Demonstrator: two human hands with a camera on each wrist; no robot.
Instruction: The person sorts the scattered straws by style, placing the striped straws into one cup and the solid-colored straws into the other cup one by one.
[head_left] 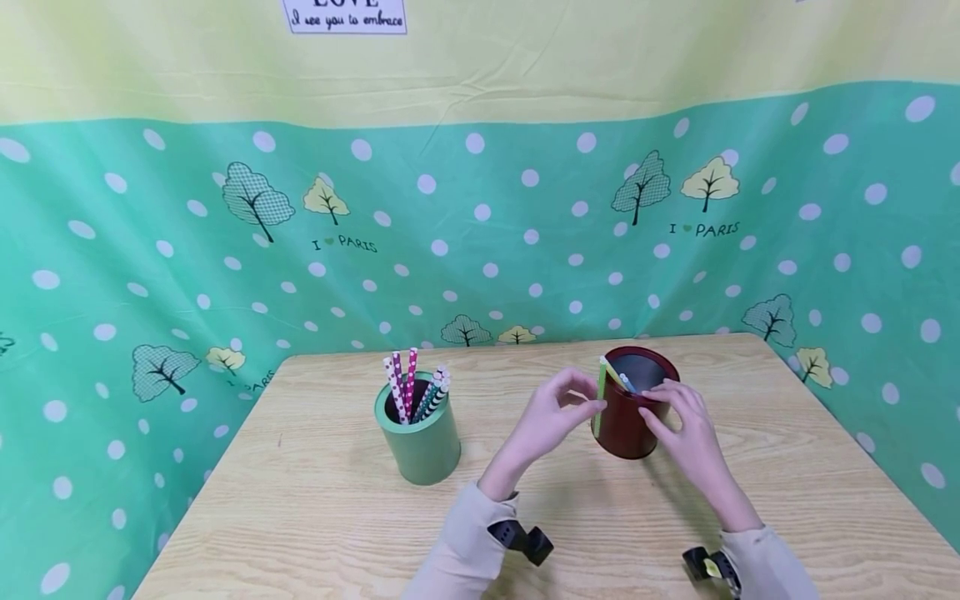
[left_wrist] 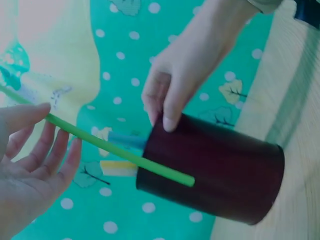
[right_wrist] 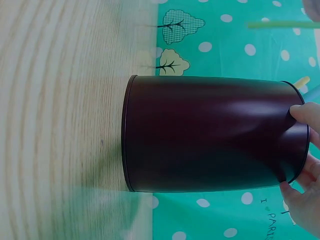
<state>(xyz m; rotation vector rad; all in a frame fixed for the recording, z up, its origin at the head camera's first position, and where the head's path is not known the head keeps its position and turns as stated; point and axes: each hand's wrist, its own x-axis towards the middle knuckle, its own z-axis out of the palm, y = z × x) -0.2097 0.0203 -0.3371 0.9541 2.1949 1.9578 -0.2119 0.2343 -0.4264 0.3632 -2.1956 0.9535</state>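
Observation:
My left hand (head_left: 549,419) pinches a slim green straw (left_wrist: 117,151) between thumb and fingertips. The straw slants across the outside of a dark red cylindrical holder (head_left: 625,423), its lower end in front of the wall in the left wrist view. With thumb outside and fingers over the edge, my right hand (head_left: 692,437) grips the holder's rim on the right. The holder stands upright on the table. A yellow straw (left_wrist: 119,167) and a blue straw (left_wrist: 127,140) stick out of its mouth; their lower parts are hidden inside.
To the left stands a green cylindrical holder (head_left: 423,454) with several patterned straws (head_left: 405,387), pink-dotted, teal and black-striped. Both holders are on a light wooden table (head_left: 315,517). A green dotted curtain (head_left: 480,250) hangs behind the table and at its sides.

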